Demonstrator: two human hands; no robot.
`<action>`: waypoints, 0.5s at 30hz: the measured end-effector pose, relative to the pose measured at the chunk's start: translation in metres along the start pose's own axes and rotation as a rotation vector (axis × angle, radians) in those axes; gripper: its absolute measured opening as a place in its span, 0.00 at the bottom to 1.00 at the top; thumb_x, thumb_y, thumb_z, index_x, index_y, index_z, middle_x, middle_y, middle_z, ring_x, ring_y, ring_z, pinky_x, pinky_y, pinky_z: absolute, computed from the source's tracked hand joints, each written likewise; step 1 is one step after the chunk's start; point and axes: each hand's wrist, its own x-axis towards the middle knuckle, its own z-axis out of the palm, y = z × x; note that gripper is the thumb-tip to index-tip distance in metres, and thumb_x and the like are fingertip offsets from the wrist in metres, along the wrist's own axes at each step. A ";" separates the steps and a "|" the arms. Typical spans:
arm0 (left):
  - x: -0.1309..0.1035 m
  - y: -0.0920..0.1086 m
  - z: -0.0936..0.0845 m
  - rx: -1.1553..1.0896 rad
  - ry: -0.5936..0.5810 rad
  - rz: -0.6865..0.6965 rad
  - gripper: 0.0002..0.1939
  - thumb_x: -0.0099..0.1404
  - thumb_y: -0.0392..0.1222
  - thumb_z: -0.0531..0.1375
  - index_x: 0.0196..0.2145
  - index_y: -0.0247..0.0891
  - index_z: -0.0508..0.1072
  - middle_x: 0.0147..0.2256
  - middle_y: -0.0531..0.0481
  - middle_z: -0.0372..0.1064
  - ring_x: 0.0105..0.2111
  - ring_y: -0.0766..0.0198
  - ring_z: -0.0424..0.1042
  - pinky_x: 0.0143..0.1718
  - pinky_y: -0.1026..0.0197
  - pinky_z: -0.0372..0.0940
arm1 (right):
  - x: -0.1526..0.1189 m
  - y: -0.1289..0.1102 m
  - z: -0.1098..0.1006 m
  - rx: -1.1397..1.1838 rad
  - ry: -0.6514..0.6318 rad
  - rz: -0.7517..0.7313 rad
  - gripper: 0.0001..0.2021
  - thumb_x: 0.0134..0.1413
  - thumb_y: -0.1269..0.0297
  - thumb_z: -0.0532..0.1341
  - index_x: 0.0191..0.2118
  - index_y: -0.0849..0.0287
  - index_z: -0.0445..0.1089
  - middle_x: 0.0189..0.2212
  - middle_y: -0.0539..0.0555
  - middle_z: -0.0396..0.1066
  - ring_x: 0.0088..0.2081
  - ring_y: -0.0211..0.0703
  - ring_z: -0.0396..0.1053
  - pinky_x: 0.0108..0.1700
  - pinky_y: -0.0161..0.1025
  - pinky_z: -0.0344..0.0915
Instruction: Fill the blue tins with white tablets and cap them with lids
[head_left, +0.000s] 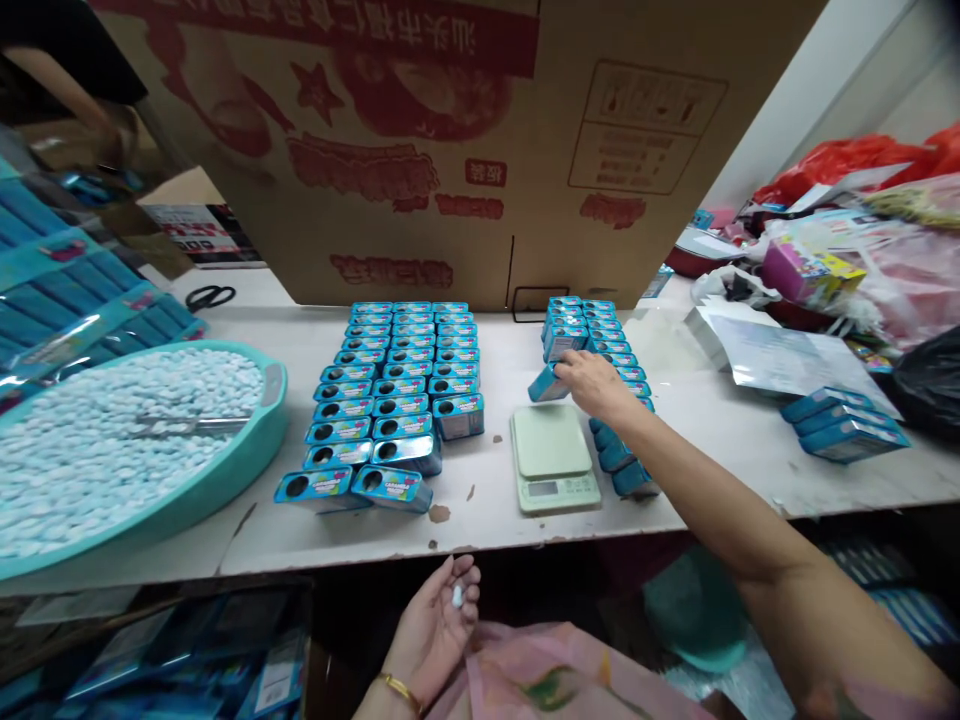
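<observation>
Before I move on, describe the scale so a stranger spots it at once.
In front of the big cardboard carton, two large groups of blue boxes stand on a white table. The scale sits between them, nearer the right group. Unlike those boxes, it is flat and pale green, with a small display.

1. Large brown cardboard carton [540, 140], red printing upside down, standing at the back of the white table [720, 420].
2. Black-handled scissors [212, 297], lying left of the carton.
3. Cardboard box with white, red and black print [196, 230], behind the scissors.
4. Purple-and-yellow printed box [808, 272], among bags at right.
5. Bright red plastic bags [832, 172], heaped near the wall.
6. Black plastic bag [931, 378], right edge.
7. Co-worker in a dark top [71, 55], upper left.
</observation>
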 end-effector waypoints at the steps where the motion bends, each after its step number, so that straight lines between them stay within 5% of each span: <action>1: 0.000 -0.001 0.004 0.010 -0.007 0.004 0.06 0.58 0.33 0.52 0.31 0.29 0.68 0.26 0.45 0.67 0.22 0.71 0.66 0.20 0.70 0.62 | -0.010 -0.009 -0.009 0.009 -0.006 -0.070 0.10 0.52 0.74 0.50 0.36 0.60 0.66 0.38 0.57 0.62 0.38 0.43 0.57 0.37 0.39 0.49; 6: -0.001 -0.005 0.029 0.017 -0.107 0.020 0.08 0.58 0.31 0.51 0.35 0.29 0.68 0.32 0.41 0.69 0.31 0.65 0.70 0.28 0.65 0.66 | -0.050 -0.044 -0.033 0.058 -0.015 -0.230 0.08 0.49 0.75 0.52 0.34 0.60 0.66 0.35 0.57 0.63 0.35 0.44 0.59 0.37 0.41 0.52; 9: -0.003 -0.008 0.037 0.017 -0.151 0.030 0.10 0.59 0.32 0.50 0.37 0.30 0.67 0.36 0.39 0.69 0.36 0.62 0.70 0.34 0.62 0.66 | -0.074 -0.067 -0.036 0.122 0.106 -0.200 0.09 0.52 0.74 0.50 0.38 0.62 0.65 0.41 0.59 0.62 0.40 0.46 0.57 0.40 0.42 0.53; 11: -0.005 -0.011 0.037 0.004 -0.199 0.030 0.11 0.60 0.35 0.49 0.39 0.30 0.67 0.37 0.39 0.69 0.38 0.61 0.69 0.38 0.59 0.65 | -0.093 -0.093 -0.033 0.225 0.158 -0.224 0.09 0.53 0.72 0.50 0.39 0.63 0.64 0.41 0.60 0.62 0.39 0.45 0.57 0.40 0.42 0.54; 15: -0.011 -0.019 0.034 0.010 -0.280 0.013 0.15 0.61 0.40 0.48 0.43 0.33 0.66 0.37 0.43 0.70 0.40 0.62 0.68 0.43 0.59 0.62 | -0.134 -0.155 -0.008 0.418 0.057 -0.398 0.07 0.51 0.71 0.52 0.35 0.64 0.64 0.35 0.57 0.63 0.35 0.42 0.58 0.34 0.38 0.58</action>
